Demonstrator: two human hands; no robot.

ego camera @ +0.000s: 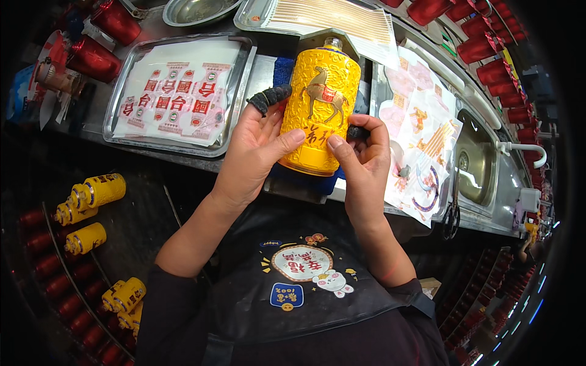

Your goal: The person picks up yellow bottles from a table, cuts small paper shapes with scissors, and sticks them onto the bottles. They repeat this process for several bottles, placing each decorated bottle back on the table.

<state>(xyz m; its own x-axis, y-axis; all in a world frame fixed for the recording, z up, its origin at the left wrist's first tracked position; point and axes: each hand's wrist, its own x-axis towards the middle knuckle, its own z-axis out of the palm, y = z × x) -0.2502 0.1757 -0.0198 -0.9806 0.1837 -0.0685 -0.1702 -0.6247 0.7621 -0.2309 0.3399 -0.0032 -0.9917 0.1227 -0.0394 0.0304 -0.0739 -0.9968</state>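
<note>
A yellow embossed bottle with a brown horse in a red saddle lies tilted before me, its clear neck away from me. Dark characters run below the horse. My left hand grips the bottle's left side, thumb on the front near the base. From the right, my right hand holds the lower side, its thumb by the characters. Black wraps cover a finger on each hand; the right one is mostly hidden. Beneath the bottle are a blue cloth and a metal support, largely covered.
A metal tray of printed decal sheets lies left. Gold-striped sheets are behind, near a metal bowl. Cut decals cover the right tray, beside scissors and a sink. Yellow bottles stand lower left.
</note>
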